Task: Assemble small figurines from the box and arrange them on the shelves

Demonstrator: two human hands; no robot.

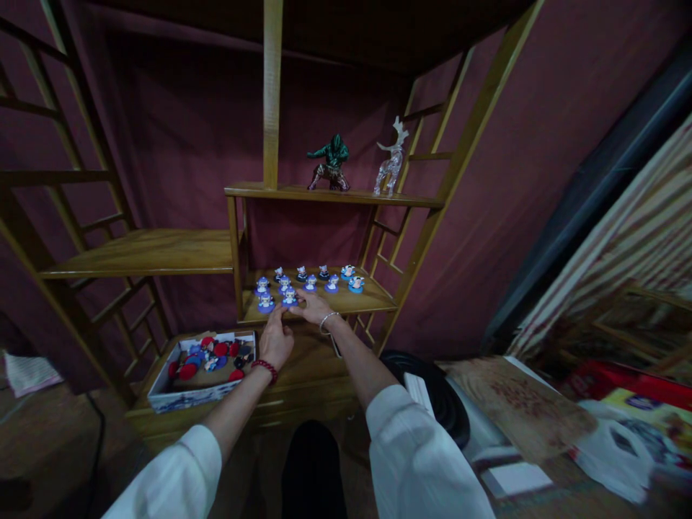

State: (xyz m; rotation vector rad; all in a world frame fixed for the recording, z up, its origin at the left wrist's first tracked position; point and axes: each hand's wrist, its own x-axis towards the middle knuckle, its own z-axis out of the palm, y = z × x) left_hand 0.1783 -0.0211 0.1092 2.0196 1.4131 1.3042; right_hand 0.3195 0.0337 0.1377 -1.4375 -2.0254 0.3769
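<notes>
A purple-haired figurine (pixel 289 296) on a round purple base stands at the front of a low wooden shelf. My right hand (pixel 314 310) reaches it from the right, thumb and forefinger closed at its base. From the left, my left hand (pixel 277 339) stretches its forefinger up to the front of the same base, with the thumb apart. Beside it stands another purple-haired figurine (pixel 265 302). More purple ones, several small dark-based figurines (pixel 301 274) and two blue-based figurines (pixel 355 285) are lined up behind and to the right.
An open box (pixel 189 396) of mixed red, blue and black figurines sits below on the left. On the upper shelf (pixel 292 192) stand a green-and-bronze statuette (pixel 331 162) and a clear deer (pixel 391 162). Cardboard (pixel 513 404) and a white plastic bag (pixel 613 450) lie at right.
</notes>
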